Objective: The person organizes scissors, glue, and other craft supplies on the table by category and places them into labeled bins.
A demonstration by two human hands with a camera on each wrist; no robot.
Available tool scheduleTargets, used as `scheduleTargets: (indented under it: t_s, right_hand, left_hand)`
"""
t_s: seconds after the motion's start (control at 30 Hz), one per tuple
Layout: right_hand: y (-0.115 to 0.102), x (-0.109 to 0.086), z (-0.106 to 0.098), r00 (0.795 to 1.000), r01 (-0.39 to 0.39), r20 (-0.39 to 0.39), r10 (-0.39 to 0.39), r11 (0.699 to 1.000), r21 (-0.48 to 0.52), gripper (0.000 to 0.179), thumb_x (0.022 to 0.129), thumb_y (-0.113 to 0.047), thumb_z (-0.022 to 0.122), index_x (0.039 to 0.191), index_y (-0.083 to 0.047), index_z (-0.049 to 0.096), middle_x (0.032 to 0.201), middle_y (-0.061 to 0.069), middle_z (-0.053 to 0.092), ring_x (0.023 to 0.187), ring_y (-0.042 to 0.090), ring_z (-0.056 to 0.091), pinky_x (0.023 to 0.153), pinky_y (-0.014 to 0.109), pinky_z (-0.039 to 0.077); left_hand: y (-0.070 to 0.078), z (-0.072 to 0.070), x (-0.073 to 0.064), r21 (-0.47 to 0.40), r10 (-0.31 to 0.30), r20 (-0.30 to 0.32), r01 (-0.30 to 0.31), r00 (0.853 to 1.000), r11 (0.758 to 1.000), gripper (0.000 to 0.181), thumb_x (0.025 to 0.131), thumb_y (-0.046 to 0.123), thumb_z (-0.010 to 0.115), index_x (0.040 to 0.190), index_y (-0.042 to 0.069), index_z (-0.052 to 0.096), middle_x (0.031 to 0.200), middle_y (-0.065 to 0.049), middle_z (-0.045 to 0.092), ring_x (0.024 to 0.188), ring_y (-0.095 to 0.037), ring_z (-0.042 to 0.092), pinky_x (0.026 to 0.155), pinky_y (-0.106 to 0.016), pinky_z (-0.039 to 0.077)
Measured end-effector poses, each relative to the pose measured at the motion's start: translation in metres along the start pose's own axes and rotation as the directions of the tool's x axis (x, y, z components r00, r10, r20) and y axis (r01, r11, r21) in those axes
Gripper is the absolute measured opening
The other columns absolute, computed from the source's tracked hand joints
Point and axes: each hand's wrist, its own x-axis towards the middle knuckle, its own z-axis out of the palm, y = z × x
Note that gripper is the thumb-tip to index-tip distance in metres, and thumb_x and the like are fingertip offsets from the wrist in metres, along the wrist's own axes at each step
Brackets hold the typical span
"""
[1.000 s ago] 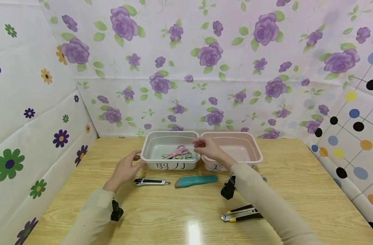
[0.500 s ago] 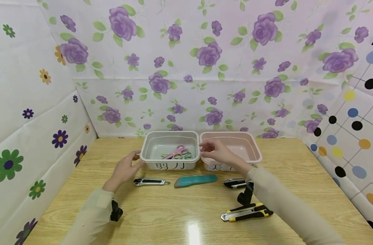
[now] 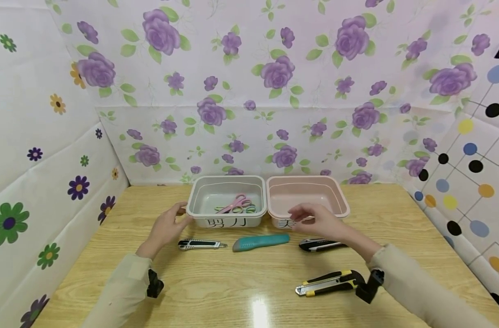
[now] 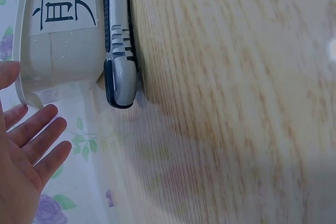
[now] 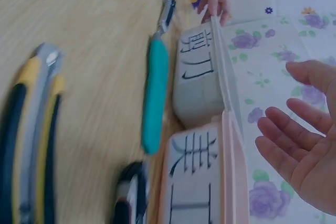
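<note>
My left hand (image 3: 166, 230) is at the left end of a grey-white bin (image 3: 226, 221), its fingers touching the rim corner; in the left wrist view those fingers are fairly straight. Several scissors lie in that bin, a pink-handled pair (image 3: 237, 203) on top. My right hand (image 3: 321, 224), holding nothing, hovers before the front rim of a pink bin (image 3: 341, 191), fingers loosely bent and apart. Below it lies a black-and-silver utility knife (image 3: 315, 245), partly hidden by the hand. A teal utility knife (image 3: 261, 242) and a silver-and-black one (image 3: 200, 244) lie left of it.
A pair of yellow-and-black utility knives (image 3: 330, 283) lies nearer the front of the wooden table (image 3: 216, 291). Both bins stand side by side near the flowered back wall (image 3: 249, 136), with labels on their fronts.
My right hand has moved from above the scissors bin to the right and toward me, past the pink bin's front rim. The left hand stays at the grey-white bin.
</note>
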Motion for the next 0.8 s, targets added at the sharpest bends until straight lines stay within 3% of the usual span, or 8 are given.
scheduleTargets:
  t_s: [0.2,0.43,0.63,0.8]
  right_hand:
    - [0.021,-0.045,-0.013,0.998,-0.044,0.044,0.047,0.997,-0.065,0.041,0.083,-0.024,0.067,0.118,-0.006,0.055,0.114,0.01,0.058,0.102,0.025,0.056,0.087,0.043,0.047]
    - [0.047,-0.089,-0.024,0.995,-0.095,0.004,0.095,0.992,-0.08,0.04,0.084,-0.02,0.066,0.118,-0.002,0.054,0.112,0.013,0.059,0.1,0.027,0.056,0.083,0.035,0.049]
    - [0.057,-0.112,-0.026,0.987,-0.159,-0.028,0.157,0.982,-0.102,0.038,0.085,-0.02,0.064,0.119,-0.006,0.055,0.114,0.011,0.059,0.102,0.021,0.055,0.083,0.033,0.048]
    - [0.065,-0.125,-0.022,0.988,-0.153,0.004,0.154,0.982,-0.113,0.042,0.082,-0.019,0.067,0.119,-0.003,0.054,0.112,0.013,0.059,0.101,0.02,0.055,0.082,0.033,0.048]
  left_hand:
    - [0.0,0.0,0.0,0.004,0.006,0.005,-0.006,1.0,1.0,0.052,0.089,0.033,0.056,0.129,0.002,0.045,0.112,-0.022,0.06,0.105,-0.039,0.054,0.084,-0.053,0.044]
    - [0.0,-0.002,-0.001,0.005,0.018,0.004,-0.018,1.0,1.0,0.052,0.09,0.033,0.056,0.129,0.001,0.045,0.111,-0.023,0.06,0.104,-0.04,0.054,0.083,-0.055,0.044]
    - [0.0,-0.002,0.0,0.002,0.02,0.006,-0.02,1.0,1.0,0.052,0.089,0.033,0.056,0.129,0.001,0.045,0.111,-0.022,0.06,0.104,-0.04,0.055,0.084,-0.055,0.043]
    - [0.0,-0.002,-0.001,0.003,0.018,0.007,-0.018,1.0,1.0,0.053,0.089,0.033,0.056,0.129,0.001,0.045,0.111,-0.022,0.06,0.104,-0.04,0.054,0.085,-0.056,0.042]
